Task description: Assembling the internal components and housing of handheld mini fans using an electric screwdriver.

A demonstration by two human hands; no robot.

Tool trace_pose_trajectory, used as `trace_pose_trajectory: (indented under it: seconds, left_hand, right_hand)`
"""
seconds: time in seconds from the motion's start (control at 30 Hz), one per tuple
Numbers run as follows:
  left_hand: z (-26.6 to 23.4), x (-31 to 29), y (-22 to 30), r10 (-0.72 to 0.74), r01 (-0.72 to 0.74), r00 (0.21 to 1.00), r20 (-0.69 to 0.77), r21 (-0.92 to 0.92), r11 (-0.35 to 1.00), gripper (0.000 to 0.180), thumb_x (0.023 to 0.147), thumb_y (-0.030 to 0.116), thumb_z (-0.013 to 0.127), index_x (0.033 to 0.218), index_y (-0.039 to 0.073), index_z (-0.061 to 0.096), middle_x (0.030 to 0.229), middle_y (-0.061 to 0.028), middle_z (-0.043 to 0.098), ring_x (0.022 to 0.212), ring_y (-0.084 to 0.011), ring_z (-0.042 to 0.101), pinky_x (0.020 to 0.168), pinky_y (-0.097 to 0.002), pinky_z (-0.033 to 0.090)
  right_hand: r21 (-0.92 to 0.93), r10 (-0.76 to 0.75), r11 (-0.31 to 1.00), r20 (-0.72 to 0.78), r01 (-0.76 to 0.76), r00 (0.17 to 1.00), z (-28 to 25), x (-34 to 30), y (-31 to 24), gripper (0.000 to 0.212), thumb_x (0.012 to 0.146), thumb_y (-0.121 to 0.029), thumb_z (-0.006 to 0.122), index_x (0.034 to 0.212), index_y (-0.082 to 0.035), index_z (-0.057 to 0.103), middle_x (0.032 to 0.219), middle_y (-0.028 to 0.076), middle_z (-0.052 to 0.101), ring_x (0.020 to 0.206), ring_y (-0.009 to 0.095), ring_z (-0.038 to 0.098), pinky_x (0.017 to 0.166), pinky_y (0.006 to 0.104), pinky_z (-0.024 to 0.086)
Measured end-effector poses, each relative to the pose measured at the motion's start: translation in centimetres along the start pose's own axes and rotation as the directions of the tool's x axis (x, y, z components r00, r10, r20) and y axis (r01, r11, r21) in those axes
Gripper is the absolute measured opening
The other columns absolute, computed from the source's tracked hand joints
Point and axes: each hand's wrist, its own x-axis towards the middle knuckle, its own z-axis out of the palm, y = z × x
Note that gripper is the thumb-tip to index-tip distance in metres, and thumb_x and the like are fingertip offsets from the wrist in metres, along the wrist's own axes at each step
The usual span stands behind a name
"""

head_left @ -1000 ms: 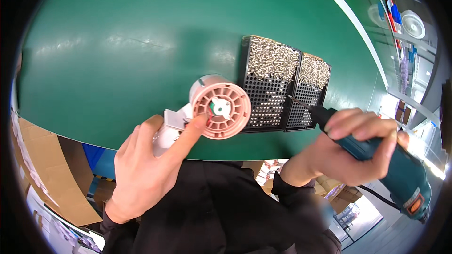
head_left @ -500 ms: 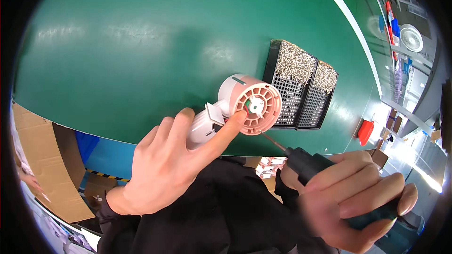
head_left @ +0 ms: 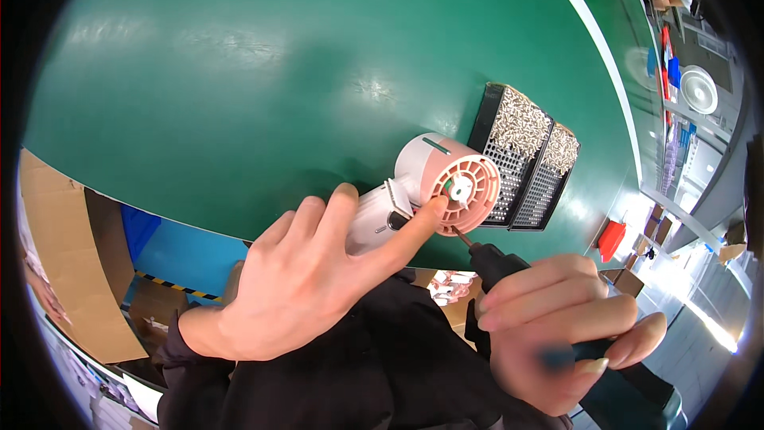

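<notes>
Watching from beside the worker, with only the head view to go by, I see the left hand (head_left: 294, 287) gripping a white-and-pink device (head_left: 438, 163) by its white handle, the fingers behind it and the thumb laid across onto the pink ring-shaped face near the hub; the device is held tilted above the near edge of the green counter (head_left: 239, 111), with that slotted face turned toward the right hand (head_left: 549, 326); that right hand is closed around a dark electric screwdriver (head_left: 501, 264), its palm partly blurred, and the thin bit (head_left: 463, 237) reaches the lower rim of the pink face; whether a screw sits on the tip, or has already gone into the rim, I cannot tell; just beyond the device stands a two-part black tray (head_left: 487, 115), loose silvery screws (head_left: 519, 123) heaped at its far end and the perforated part nearer the worker; to my eye the step in hand is seating a screw at the rim, bit and housing brought together; the next move, I'd judge, calls for the left hand to brace the device firmly, the bit to be lined up straight with its hole, and steady pressure from the right, as a slanted bit could slip across the pink plastic.
</notes>
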Motion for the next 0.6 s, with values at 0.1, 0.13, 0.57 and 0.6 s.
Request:
trace_pose_trajectory:
  seconds: [0.1,0.13,0.57,0.6]
  left_hand:
    - [0.1,-0.3,0.0,-0.026,0.026,1.0,0.009,-0.003,1.0,0.064,0.066,0.002,0.061,0.126,0.025,0.058,0.091,-0.0115,0.049,0.064,-0.0195,0.049,0.054,-0.0284,0.046]
    - [0.1,-0.3,0.0,-0.022,0.022,1.0,0.009,-0.004,1.0,0.064,0.066,0.002,0.061,0.126,0.026,0.058,0.091,-0.0115,0.049,0.063,-0.0195,0.049,0.054,-0.0284,0.046]
    - [0.1,-0.4,0.1,-0.042,0.043,0.998,0.052,-0.02,0.999,0.063,0.068,0.004,0.061,0.127,0.026,0.057,0.091,-0.0119,0.049,0.065,-0.0211,0.049,0.055,-0.029,0.047]
    - [-0.1,-0.3,0.1,-0.033,0.034,0.998,0.052,-0.023,0.999,0.063,0.068,0.004,0.061,0.127,0.026,0.057,0.091,-0.0119,0.049,0.065,-0.0211,0.049,0.055,-0.029,0.047]
  right_hand:
    - [-0.009,-0.001,1.0,0.021,0.001,1.0,0.1,-0.2,0.2,0.022,0.087,-0.014,0.049,0.097,-0.005,0.032,0.061,0.011,0.048,0.034,0.02,0.044,0.031,0.0289,0.04]
    - [-0.001,0.014,1.0,0.006,-0.014,1.0,0.2,-0.2,0.0,0.023,0.086,-0.014,0.049,0.099,-0.004,0.033,0.06,0.01,0.047,0.034,0.02,0.043,0.031,0.0291,0.041]
    - [0.085,0.067,0.995,-0.09,-0.06,0.994,-1.4,0.3,-1.9,0.032,0.09,-0.02,0.045,0.068,0.003,0.042,0.057,0.014,0.045,0.04,0.029,0.05,0.034,0.0374,0.047]
    - [0.111,0.033,0.993,-0.057,-0.027,0.998,-2.0,0.7,-2.2,0.03,0.089,-0.02,0.046,0.07,0.003,0.042,0.057,0.013,0.045,0.039,0.029,0.05,0.033,0.0375,0.047]
